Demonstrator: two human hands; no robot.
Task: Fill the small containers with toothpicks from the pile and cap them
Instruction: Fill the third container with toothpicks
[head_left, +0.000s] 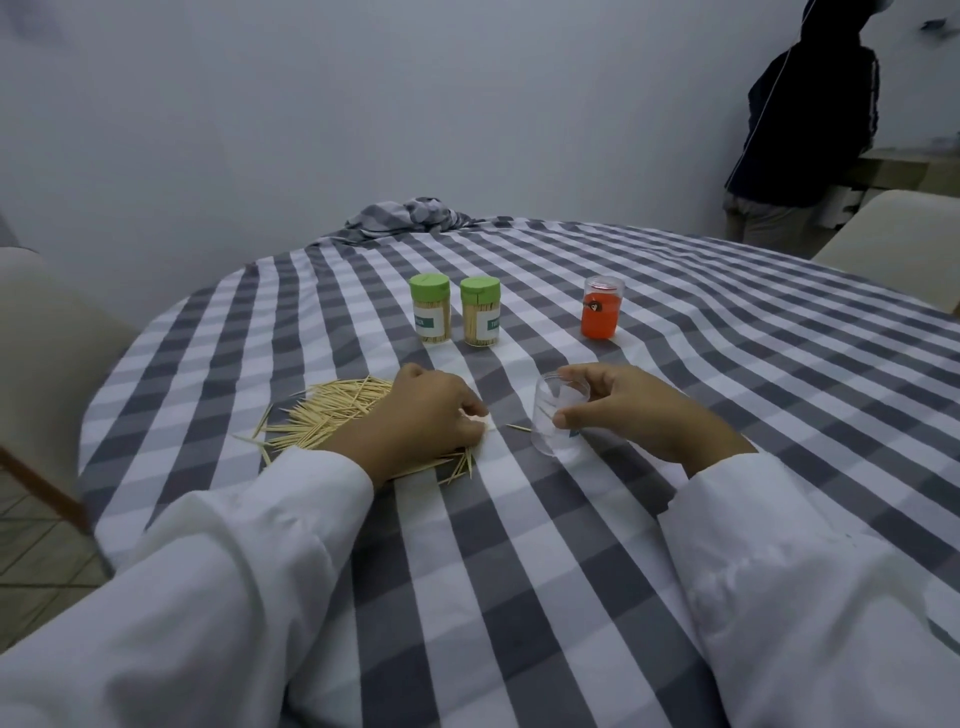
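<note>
At centre frame the right hand (631, 410) grips a tilted clear container (558, 418) while the left hand (423, 415) pinches toothpicks at the pile (332, 413); a loose pinch could scatter them across the tablecloth (519, 519).

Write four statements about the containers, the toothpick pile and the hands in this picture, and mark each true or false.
1. The right hand holds a clear container. True.
2. Both green-capped containers lie on their sides. False: they stand upright.
3. The left hand rests on the toothpick pile. True.
4. The orange container stands between the two green-capped ones. False: it stands apart, to their right.
</note>
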